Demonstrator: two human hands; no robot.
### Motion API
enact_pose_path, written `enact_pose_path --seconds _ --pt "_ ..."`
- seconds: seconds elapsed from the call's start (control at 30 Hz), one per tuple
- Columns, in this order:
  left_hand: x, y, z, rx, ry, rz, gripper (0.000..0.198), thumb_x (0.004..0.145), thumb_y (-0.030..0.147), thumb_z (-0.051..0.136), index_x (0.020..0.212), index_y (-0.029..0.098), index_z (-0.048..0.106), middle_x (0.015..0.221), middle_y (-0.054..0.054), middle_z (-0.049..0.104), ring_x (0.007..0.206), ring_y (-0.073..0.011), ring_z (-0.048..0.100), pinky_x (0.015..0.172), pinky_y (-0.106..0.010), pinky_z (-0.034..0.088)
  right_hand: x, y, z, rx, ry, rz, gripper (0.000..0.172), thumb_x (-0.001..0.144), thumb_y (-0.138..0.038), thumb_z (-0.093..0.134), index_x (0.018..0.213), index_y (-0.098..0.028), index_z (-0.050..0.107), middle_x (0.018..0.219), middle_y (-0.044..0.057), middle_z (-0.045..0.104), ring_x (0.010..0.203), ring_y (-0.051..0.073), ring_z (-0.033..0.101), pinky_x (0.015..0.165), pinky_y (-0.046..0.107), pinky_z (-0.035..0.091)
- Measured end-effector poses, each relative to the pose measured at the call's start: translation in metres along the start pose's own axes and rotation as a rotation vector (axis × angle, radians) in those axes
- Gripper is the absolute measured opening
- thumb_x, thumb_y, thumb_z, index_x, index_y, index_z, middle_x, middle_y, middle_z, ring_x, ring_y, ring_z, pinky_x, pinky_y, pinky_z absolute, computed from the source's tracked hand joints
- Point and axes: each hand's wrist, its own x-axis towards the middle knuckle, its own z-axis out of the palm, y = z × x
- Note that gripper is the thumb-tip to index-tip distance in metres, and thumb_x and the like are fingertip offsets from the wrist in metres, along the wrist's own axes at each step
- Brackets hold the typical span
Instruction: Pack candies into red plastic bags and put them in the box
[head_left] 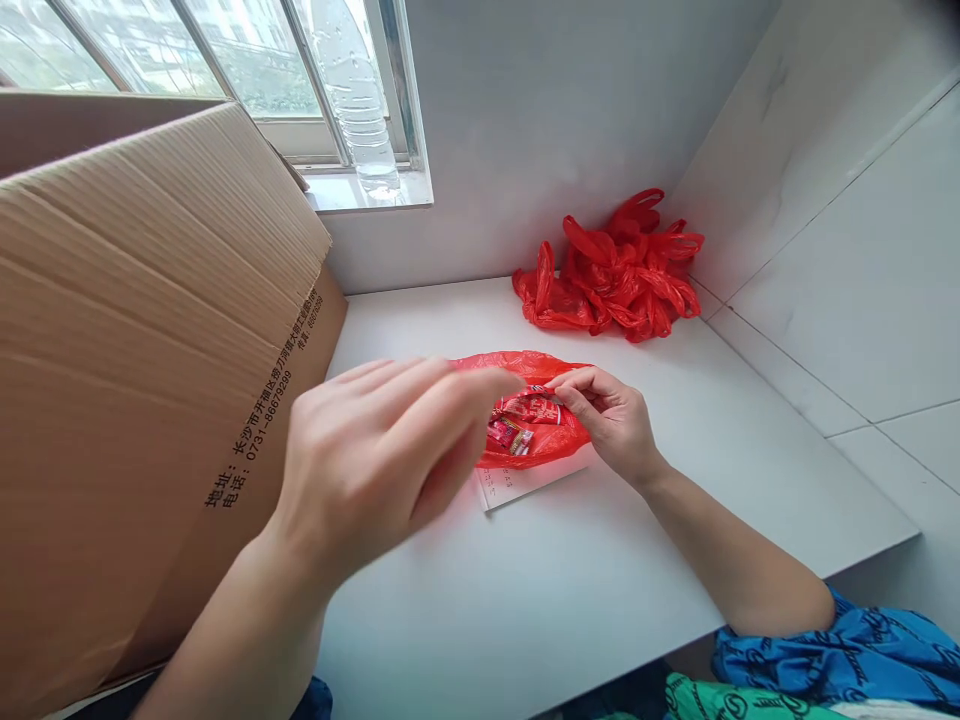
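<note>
A small red plastic bag (pixel 536 440) lies on the white counter (pixel 570 570), with wrapped red candies (pixel 517 425) showing inside it. My right hand (pixel 611 415) pinches the bag's edge at its right side. Raised close to the camera, my left hand (pixel 382 455) has its fingers stretched out toward the bag's left rim; it is blurred and nothing shows in it. A white paper slip (pixel 517 485) pokes out from under the bag.
A big cardboard box (pixel 142 370) with printed text fills the left side. A heap of empty red plastic bags (pixel 619 270) sits in the back corner. A clear plastic bottle (pixel 360 110) stands on the window sill. White tiled wall runs along the right.
</note>
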Motion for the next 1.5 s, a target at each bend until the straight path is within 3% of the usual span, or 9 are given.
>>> enact_pose_path --seconds 0.07,0.13,0.27,0.37,0.6,0.9,1.17,1.5 --pt "0.011 -0.013 0.009 0.130 -0.169 -0.042 0.019 0.097 0.028 0.053 0.113 0.028 0.064 0.083 0.000 0.069 0.063 -0.0134 0.061 0.053 -0.026 0.036 0.000 -0.001 0.000 0.019 -0.002 0.001 0.011 0.093 -0.031 0.066 0.086 -0.023 0.069 0.093 0.003 0.074 0.089 0.018 0.069 0.080 0.031 0.057" --pt "0.017 -0.022 0.018 0.118 -0.340 -0.119 0.025 0.097 0.037 0.054 0.118 0.027 0.062 0.095 -0.002 0.070 0.064 -0.0137 0.063 0.052 -0.026 0.037 0.000 -0.001 0.000 0.032 -0.006 -0.005 0.011 0.093 -0.031 0.067 0.085 -0.024 0.068 0.093 0.003 0.074 0.090 0.018 0.069 0.080 0.030 0.057" --pt "0.017 -0.029 0.032 -0.154 -0.563 -0.246 0.045 0.089 0.054 0.062 0.128 0.030 0.056 0.111 -0.003 0.069 0.087 -0.0201 0.069 0.067 -0.029 0.050 -0.001 0.001 0.000 0.038 -0.026 -0.003 0.011 0.093 -0.032 0.067 0.085 -0.024 0.068 0.094 0.003 0.074 0.089 0.017 0.069 0.077 0.030 0.058" --pt "0.018 -0.031 0.037 -0.343 -0.639 -0.341 0.049 0.089 0.057 0.062 0.131 0.032 0.056 0.114 -0.003 0.068 0.097 -0.0219 0.068 0.076 -0.032 0.055 -0.001 0.002 -0.001 0.051 -0.043 -0.015 0.010 0.093 -0.031 0.066 0.086 -0.024 0.068 0.095 0.003 0.073 0.090 0.017 0.069 0.078 0.030 0.058" --pt "0.018 -0.035 0.043 -0.527 -0.605 -0.412 0.041 0.091 0.040 0.062 0.129 0.029 0.055 0.112 -0.004 0.066 0.094 -0.0203 0.067 0.076 -0.033 0.058 0.000 0.001 -0.002 -0.015 -0.056 -0.159 0.001 0.090 -0.025 0.070 0.089 -0.025 0.069 0.102 0.004 0.071 0.097 0.019 0.068 0.082 0.035 0.061" --pt "0.013 -0.040 0.053 -0.447 -0.517 -0.417 0.041 0.090 0.029 0.063 0.129 0.029 0.051 0.116 -0.004 0.063 0.094 -0.0181 0.066 0.084 -0.035 0.056 -0.004 0.000 0.001 0.060 -0.085 -0.086 0.029 0.085 -0.024 0.076 0.111 -0.027 0.063 0.121 0.005 0.064 0.113 0.021 0.065 0.092 0.042 0.064" --pt "0.012 -0.040 0.054 -0.425 -0.482 -0.411 0.043 0.089 0.030 0.064 0.130 0.030 0.050 0.112 -0.003 0.063 0.091 -0.0172 0.065 0.081 -0.033 0.055 -0.003 0.001 0.002 0.063 -0.073 -0.110 0.029 0.085 -0.021 0.075 0.111 -0.027 0.063 0.121 0.005 0.064 0.118 0.022 0.063 0.095 0.044 0.063" --pt "0.013 -0.040 0.052 -0.447 -0.522 -0.439 0.049 0.089 0.035 0.064 0.135 0.033 0.046 0.109 -0.003 0.063 0.092 -0.0190 0.066 0.079 -0.034 0.055 -0.003 0.000 0.001 0.057 -0.083 -0.108 0.029 0.085 -0.023 0.075 0.111 -0.027 0.062 0.121 0.005 0.064 0.116 0.022 0.063 0.094 0.043 0.063"
